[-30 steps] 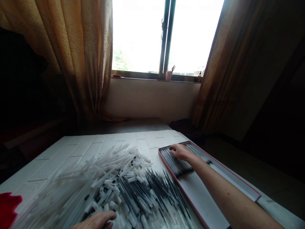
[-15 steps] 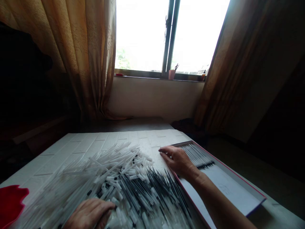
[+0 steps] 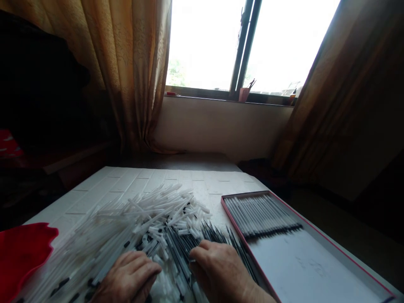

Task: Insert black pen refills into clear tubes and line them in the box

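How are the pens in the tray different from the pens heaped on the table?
The pens in the tray lie side by side in one neat row, while the heap on the table is a loose tangle pointing many ways. The tray row sits untouched inside the red-edged tray; both the left hand and the right hand rest on the heap. Both groups are slim, pale pen parts with dark ends.

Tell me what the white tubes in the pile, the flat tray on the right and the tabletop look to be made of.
White tubes: likely plastic, milky and translucent with a slight sheen.
Tray: probably cardboard, with a matte white floor and a thin red rim.
Tabletop: matte white with a brick-like embossed pattern, perhaps a foam or vinyl covering; hard to tell.
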`<state>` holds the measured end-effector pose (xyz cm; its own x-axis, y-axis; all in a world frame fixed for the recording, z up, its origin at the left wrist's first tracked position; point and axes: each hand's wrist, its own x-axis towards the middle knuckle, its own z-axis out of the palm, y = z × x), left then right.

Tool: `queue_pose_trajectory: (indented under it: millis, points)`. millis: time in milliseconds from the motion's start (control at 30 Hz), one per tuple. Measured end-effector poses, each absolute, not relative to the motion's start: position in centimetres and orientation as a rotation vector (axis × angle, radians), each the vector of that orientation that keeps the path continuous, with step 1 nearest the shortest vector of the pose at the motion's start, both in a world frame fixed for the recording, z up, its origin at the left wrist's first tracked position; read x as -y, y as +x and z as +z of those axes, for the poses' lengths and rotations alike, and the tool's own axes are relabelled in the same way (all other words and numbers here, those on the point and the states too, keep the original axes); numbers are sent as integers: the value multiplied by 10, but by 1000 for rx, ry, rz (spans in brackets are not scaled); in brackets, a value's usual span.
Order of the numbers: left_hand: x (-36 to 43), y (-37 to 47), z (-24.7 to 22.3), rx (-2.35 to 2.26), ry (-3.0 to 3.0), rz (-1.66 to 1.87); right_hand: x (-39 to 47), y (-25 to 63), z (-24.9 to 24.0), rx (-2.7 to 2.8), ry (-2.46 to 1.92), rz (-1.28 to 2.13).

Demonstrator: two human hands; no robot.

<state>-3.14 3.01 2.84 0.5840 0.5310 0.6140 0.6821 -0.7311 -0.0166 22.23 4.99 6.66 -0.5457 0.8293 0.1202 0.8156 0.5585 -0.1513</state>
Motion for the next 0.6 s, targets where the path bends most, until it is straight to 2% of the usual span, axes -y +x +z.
queue_pose_trajectory:
  millis: [267,467,600]
  points:
    - [-27,-32,28,1138,-2611,-622,-59,223,-4,2449,-1420,-113]
    - [-25,-34,33,1178,-2582,-597,-63,230,-1,2237,-1391,-308]
    - [-25,-35,33,1204,-2586,-640,-55,229,11,2331,-1139,-150]
